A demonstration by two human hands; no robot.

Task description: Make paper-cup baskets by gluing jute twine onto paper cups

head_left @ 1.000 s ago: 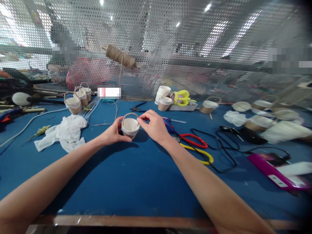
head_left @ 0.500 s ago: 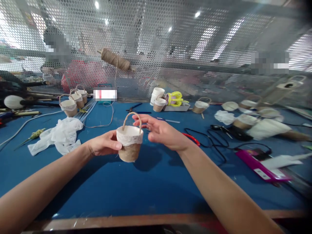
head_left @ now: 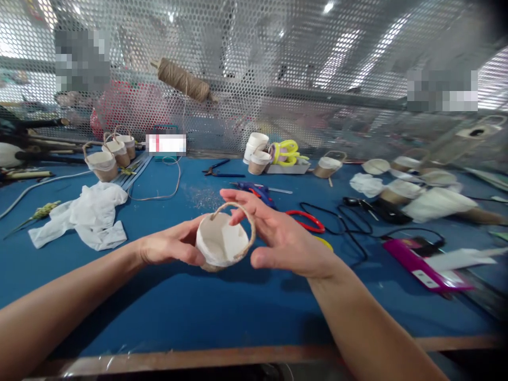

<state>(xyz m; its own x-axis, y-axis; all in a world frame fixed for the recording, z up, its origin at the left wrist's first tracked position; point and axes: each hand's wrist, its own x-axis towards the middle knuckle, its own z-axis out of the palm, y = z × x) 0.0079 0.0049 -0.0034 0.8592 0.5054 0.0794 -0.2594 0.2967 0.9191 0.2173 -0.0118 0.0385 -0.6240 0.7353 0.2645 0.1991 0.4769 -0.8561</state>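
My left hand (head_left: 170, 246) grips the side of a small bucket-shaped basket (head_left: 212, 246) above the blue table. The basket tilts its mouth towards me, showing a white inside. White lace rings its rim, the lower body is brown, and a twine handle (head_left: 252, 227) arches over the opening. At the right side of the basket, my right hand (head_left: 283, 238) is open, thumb and fingers apart. One of its fingertips shows through the handle, above the mouth; whether it touches the basket I cannot tell.
Behind my right hand lie a blue glue gun (head_left: 257, 191) and red-handled scissors (head_left: 305, 221). Pliers (head_left: 222, 172) rest farther back. White cloth (head_left: 93, 214) and similar baskets (head_left: 102, 165) are left; a purple power strip (head_left: 424, 264) is right. Twine hangs on a spool (head_left: 182, 79).
The basket has tipped so its mouth faces me, and it has shifted slightly right. My right hand has moved a little right and lower, its fingers still apart. The glue gun is now uncovered.
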